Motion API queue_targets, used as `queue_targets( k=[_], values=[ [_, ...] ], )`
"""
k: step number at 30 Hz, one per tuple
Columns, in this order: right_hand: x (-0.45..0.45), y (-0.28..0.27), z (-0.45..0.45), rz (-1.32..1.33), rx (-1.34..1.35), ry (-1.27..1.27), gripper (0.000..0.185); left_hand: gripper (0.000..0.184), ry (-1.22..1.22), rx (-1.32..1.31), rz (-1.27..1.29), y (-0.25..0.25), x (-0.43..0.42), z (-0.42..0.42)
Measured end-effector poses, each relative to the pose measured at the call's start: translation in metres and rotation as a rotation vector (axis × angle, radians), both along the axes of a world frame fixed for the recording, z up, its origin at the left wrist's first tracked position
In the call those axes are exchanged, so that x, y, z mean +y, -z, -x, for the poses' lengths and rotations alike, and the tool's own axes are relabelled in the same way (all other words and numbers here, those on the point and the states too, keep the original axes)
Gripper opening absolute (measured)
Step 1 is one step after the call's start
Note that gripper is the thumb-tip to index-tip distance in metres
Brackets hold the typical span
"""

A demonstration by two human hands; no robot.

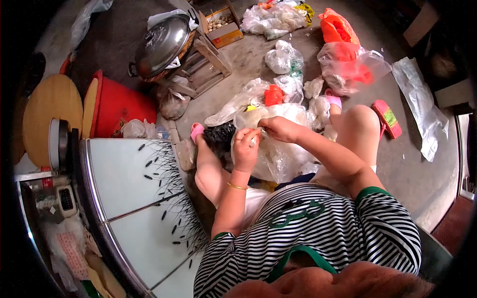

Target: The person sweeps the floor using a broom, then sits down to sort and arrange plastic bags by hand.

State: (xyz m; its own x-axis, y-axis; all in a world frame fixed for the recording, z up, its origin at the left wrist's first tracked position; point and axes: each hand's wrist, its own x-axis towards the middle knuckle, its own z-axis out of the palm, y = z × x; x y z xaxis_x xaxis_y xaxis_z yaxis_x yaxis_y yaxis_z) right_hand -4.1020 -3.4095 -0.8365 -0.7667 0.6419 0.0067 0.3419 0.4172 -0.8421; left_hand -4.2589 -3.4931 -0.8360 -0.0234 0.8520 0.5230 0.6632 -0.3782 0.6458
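My left hand (pixel 246 147), below a gold bracelet, is closed with its fingertips pinched together. My right hand (pixel 279 129) meets it from the right, also closed in a pinch. Both sets of fingertips come together at the upper edge of a clear plastic bag (pixel 280 156), which spreads over my lap between my knees. A bit of white plastic shows in the left fingers. The exact part being pinched is too small to make out. Right behind the hands lie a black plastic bag (pixel 219 135) and a red plastic bag (pixel 274 95).
More crumpled bags (pixel 284 58) litter the floor ahead, with an orange bag (pixel 339 29) farther back. A lidded wok (pixel 164 47) rests on a wooden stool (pixel 211 64). At left stand a red bucket (pixel 119 109) and a glass-topped table (pixel 134 179). A sandal (pixel 387 119) lies right.
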Motion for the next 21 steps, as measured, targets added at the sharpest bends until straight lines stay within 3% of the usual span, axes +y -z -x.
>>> queue_targets(
  k=[2, 3, 6, 7, 10, 15, 21],
  values=[
    [-0.004, 0.005, 0.002, -0.121, -0.006, -0.003, 0.017, 0.024, -0.063, 0.071, -0.018, 0.003, -0.004, 0.006],
    [-0.006, 0.002, 0.002, -0.166, 0.021, 0.011, 0.016, 0.011, -0.121, 0.208, -0.079, 0.000, -0.003, 0.010],
    [-0.012, -0.001, -0.004, -0.306, 0.040, 0.061, 0.014, 0.011, -0.269, 0.403, 0.067, 0.001, -0.010, 0.020],
    [-0.007, 0.004, -0.011, -0.360, 0.012, 0.083, 0.015, 0.022, -0.282, 0.345, 0.176, 0.004, -0.011, 0.023],
    [0.013, 0.019, -0.033, -0.492, -0.050, 0.134, 0.015, 0.027, -0.344, 0.207, 0.314, 0.034, -0.021, 0.048],
    [0.024, 0.060, -0.052, -0.432, -0.169, 0.231, 0.009, 0.033, -0.413, -0.025, 0.552, 0.067, -0.039, 0.071],
    [0.033, 0.084, -0.075, -0.345, -0.218, 0.289, 0.010, 0.035, -0.434, -0.037, 0.658, 0.064, -0.050, 0.081]
  ],
)
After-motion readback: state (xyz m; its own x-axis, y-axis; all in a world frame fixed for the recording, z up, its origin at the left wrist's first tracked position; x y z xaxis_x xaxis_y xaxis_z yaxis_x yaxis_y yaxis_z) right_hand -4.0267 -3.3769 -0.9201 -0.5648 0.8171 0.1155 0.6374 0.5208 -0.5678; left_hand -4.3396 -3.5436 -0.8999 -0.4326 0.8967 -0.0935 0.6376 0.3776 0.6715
